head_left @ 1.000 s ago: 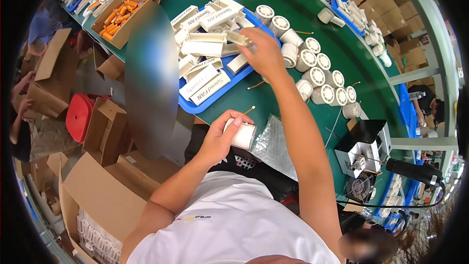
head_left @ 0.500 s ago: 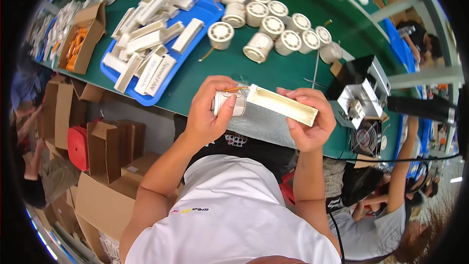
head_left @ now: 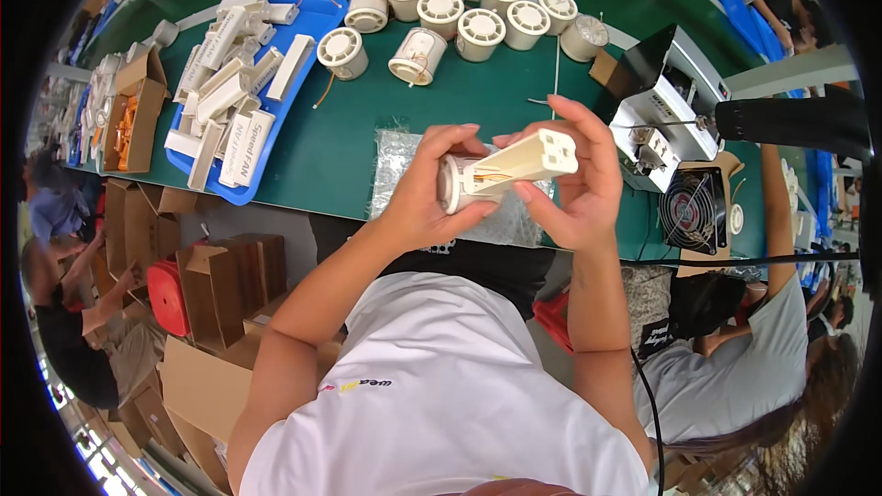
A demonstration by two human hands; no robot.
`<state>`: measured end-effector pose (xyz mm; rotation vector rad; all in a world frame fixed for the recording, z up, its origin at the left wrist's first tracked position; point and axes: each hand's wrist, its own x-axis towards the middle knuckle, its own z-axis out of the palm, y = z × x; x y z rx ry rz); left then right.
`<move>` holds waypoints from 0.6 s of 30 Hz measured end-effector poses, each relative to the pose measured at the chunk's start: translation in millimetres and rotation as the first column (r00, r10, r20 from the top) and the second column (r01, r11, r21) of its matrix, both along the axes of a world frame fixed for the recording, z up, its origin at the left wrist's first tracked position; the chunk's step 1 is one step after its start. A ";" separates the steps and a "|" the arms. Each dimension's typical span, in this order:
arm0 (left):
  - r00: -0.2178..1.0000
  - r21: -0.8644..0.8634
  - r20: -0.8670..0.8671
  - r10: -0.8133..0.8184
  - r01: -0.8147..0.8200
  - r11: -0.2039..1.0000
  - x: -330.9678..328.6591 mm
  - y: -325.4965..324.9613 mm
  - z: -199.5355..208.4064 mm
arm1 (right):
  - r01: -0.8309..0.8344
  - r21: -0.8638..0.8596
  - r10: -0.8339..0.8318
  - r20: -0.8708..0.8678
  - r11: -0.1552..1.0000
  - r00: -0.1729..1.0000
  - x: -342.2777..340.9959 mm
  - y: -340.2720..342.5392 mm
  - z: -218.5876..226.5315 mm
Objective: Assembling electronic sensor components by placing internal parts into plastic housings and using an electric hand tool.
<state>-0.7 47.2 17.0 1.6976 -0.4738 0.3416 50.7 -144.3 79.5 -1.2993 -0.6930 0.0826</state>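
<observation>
A round cream fan housing (head_left: 457, 186) is gripped in the left hand (head_left: 432, 186), whose fingers are curled closed around it. A long cream plastic bar (head_left: 524, 161) is held in the right hand (head_left: 574, 174), pinched between thumb and curled fingers, with its far end pressed against the housing. Both parts are held above the near edge of the green worktop (head_left: 349, 138), over a clear bubble-wrap sheet (head_left: 404, 152) that lies at that edge. A blue tray (head_left: 303, 83) filled with more cream bars is set toward the left side of the worktop, with a brown carton (head_left: 138, 110) beside it at the left edge. A row of round cream housings (head_left: 459, 5) is lined up along the far edge. A small black fan (head_left: 694, 211) is seen at the right end.
</observation>
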 end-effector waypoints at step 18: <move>0.963 0.089 -0.256 -0.084 0.110 0.990 -6.8 14.7 -17.7 | 0.027 -0.507 0.159 0.319 0.861 0.934 1.2 15.8 -33.5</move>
